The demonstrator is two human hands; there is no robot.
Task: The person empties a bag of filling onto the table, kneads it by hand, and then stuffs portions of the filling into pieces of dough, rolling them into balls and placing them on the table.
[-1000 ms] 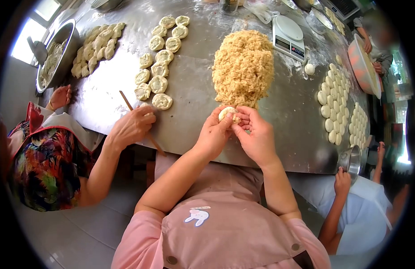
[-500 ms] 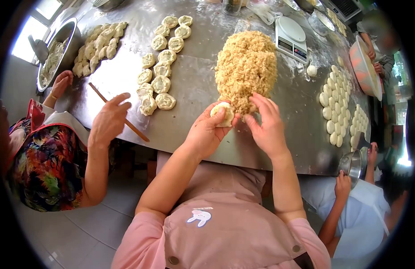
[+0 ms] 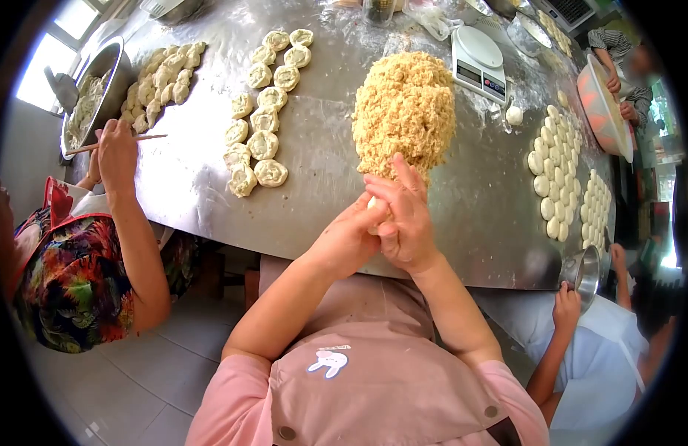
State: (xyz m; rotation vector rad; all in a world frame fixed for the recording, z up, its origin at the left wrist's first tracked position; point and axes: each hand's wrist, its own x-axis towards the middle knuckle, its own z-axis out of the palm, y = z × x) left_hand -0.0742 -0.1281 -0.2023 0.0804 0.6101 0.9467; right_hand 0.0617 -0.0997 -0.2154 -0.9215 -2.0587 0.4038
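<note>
My left hand (image 3: 342,239) is closed round a small pale piece of dough (image 3: 374,206), just in front of the table's near edge area. Over that piece my right hand (image 3: 409,221) is pressed, its fingers folded across from the right with the thumb below, so most of the dough is hidden. Right beyond my fingertips lies a large mound of crumbly yellow-tan filling (image 3: 405,111) on the metal table. To the left, flattened dough rounds (image 3: 264,145) with hollowed middles stand in two uneven columns.
At left, a co-worker's hands hold a rolling pin (image 3: 152,137) near a dough-filled basin (image 3: 114,85) and lumpy dough (image 3: 166,78). A kitchen scale (image 3: 479,63) and rows of smooth buns (image 3: 556,171) lie right. Other people hold a steel bowl (image 3: 584,275) and a patterned basin (image 3: 602,111).
My right hand has come away from the filling mound and closed over the dough in my left hand. The co-worker at left has lifted the rolling pin off the table toward the basin.
</note>
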